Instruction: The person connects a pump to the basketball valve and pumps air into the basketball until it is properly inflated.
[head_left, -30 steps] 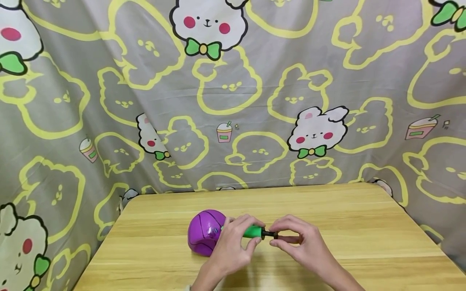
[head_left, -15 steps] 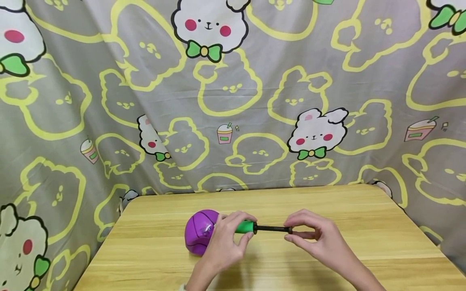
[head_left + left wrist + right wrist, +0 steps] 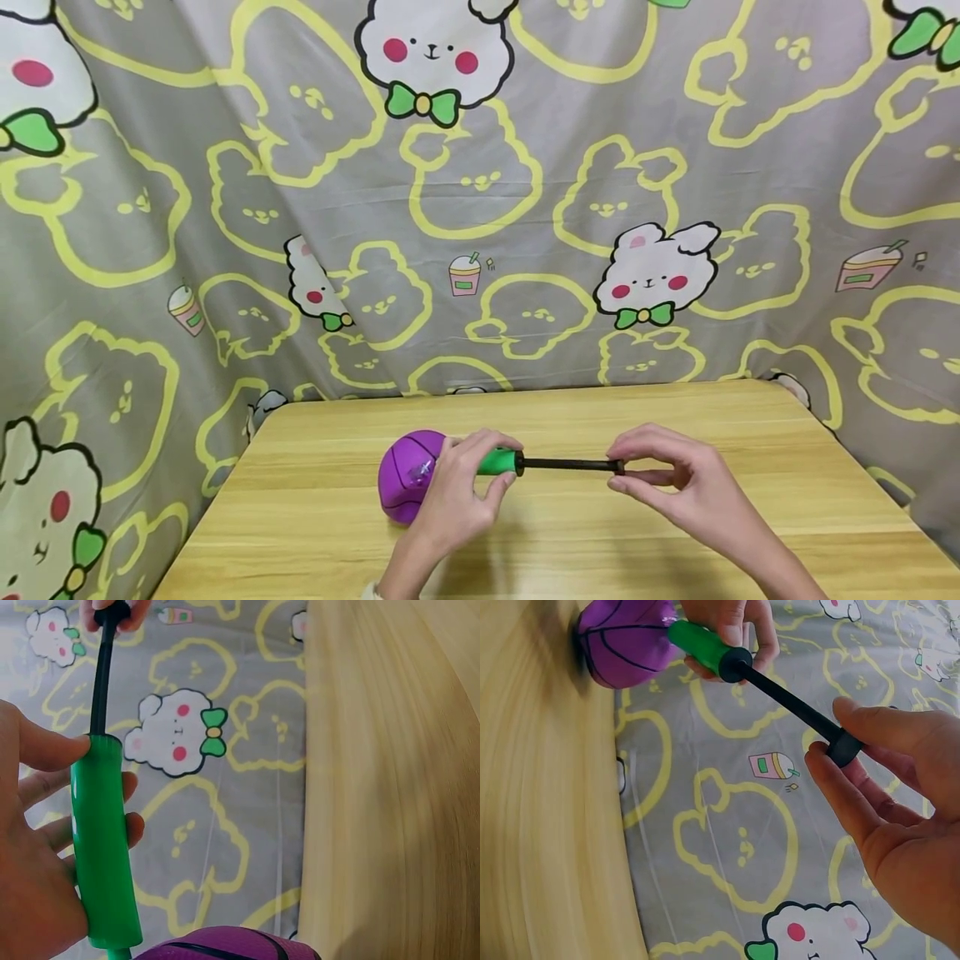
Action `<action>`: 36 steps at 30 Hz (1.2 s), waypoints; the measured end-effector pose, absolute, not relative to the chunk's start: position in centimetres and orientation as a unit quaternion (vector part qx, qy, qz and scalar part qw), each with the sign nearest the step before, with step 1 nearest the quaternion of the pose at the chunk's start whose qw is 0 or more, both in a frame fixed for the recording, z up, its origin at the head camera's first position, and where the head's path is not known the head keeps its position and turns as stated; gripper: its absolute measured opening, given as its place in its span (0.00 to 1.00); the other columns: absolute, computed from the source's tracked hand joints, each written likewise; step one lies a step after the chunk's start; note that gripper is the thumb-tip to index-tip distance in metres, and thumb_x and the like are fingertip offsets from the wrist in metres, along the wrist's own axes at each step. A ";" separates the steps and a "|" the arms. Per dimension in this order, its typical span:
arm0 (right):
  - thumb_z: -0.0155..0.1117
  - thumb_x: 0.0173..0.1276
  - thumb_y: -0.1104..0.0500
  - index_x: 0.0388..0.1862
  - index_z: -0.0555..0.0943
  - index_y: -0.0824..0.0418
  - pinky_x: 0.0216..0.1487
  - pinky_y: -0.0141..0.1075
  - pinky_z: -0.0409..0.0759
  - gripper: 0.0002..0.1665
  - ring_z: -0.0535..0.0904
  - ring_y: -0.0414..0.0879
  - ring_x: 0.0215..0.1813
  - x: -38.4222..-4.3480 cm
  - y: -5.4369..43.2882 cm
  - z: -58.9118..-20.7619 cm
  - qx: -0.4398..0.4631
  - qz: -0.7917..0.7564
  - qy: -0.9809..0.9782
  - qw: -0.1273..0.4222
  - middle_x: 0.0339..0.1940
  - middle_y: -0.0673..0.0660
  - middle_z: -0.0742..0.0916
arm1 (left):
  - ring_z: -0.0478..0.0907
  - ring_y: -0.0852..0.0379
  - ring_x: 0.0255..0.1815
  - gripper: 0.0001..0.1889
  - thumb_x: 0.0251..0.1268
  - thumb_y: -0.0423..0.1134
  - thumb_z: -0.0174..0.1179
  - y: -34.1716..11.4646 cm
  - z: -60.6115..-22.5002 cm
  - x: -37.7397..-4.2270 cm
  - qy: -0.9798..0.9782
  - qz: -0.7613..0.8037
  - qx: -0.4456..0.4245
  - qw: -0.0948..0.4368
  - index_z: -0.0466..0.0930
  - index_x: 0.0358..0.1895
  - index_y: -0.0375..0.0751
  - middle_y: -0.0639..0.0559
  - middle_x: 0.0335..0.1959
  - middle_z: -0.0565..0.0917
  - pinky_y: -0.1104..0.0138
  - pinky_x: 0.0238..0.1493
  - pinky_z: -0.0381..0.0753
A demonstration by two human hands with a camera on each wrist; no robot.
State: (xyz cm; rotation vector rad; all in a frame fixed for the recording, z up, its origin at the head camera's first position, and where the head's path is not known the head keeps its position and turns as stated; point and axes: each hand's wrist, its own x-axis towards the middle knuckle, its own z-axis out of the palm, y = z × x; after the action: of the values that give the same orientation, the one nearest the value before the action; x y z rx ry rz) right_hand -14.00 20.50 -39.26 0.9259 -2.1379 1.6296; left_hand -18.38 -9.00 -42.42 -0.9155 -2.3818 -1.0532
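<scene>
A green hand pump (image 3: 498,462) lies level between my two hands, with its black plunger rod (image 3: 566,464) drawn far out to the right. Around the green barrel curl the fingers and thumb of my left hand (image 3: 463,492). My right hand (image 3: 686,471) pinches the black end knob (image 3: 844,748) of the rod between thumb and fingers. At the pump's left end is a purple ball (image 3: 405,477) with black lines, partly hidden by my left hand. In the right wrist view, the pump's green tip (image 3: 676,630) meets the ball, whose shape looks uneven.
The light wooden table (image 3: 315,533) spreads beneath both hands. Behind it and at its sides hangs a grey curtain (image 3: 525,250) printed with yellow outlines and white cartoon animals.
My right hand has moved right, pulling the plunger rod out of the green barrel from nearly pushed in to long. My left hand, pump barrel and ball have shifted slightly left.
</scene>
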 end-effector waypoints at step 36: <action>0.76 0.54 0.76 0.45 0.88 0.65 0.35 0.42 0.86 0.19 0.88 0.47 0.44 -14.9 16.6 -42.9 0.306 0.593 -0.721 0.187 0.41 0.58 0.89 | 0.80 0.66 0.47 0.18 0.56 0.34 0.69 -7.0 -43.1 -17.2 -0.851 -0.358 -0.337 0.184 0.82 0.49 0.54 0.63 0.47 0.85 0.58 0.51 0.67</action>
State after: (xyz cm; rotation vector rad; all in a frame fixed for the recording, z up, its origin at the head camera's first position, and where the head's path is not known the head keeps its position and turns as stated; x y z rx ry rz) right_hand -14.86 16.55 -42.88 0.8603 -2.0301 1.6676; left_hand -17.24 -7.00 -43.12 -0.9496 -2.4008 -1.0094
